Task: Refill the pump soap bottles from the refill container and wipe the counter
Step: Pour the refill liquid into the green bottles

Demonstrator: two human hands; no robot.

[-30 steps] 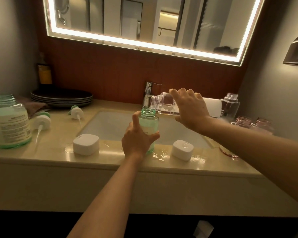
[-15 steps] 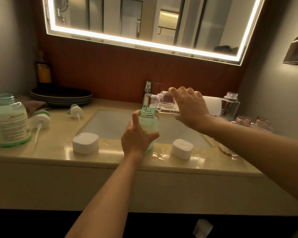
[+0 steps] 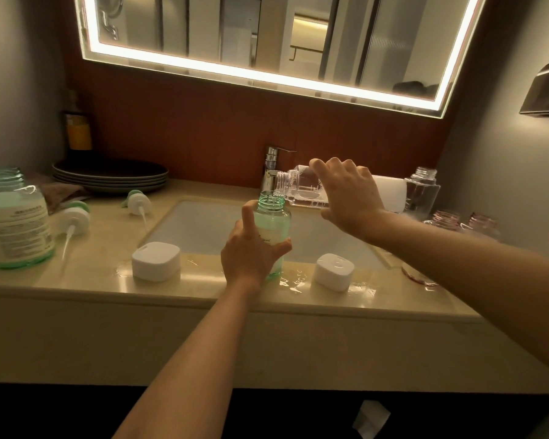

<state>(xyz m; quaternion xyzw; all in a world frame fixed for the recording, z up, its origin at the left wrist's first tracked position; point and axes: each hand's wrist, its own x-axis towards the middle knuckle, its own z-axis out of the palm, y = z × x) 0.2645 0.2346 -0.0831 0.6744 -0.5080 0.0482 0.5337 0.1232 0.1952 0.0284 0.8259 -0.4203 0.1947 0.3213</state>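
Observation:
My left hand grips a small green-tinted bottle that stands uncapped on the front rim of the counter. My right hand holds a clear bottle tipped on its side, its open mouth just above the green bottle's neck. A little clear liquid lies in the tipped bottle. A large green bottle with a white label stands uncapped at far left. Two pump heads lie on the counter at left. Water drops glisten on the counter around the green bottle.
Two white square caps sit on the counter's front rim, either side of the sink. The tap stands behind. Stacked dark plates are back left. A clear bottle and pink-tinted bottles stand at right.
The clear bottle in my right hand has tipped slightly more level and lifted a touch above the green bottle's mouth. My left hand keeps its hold.

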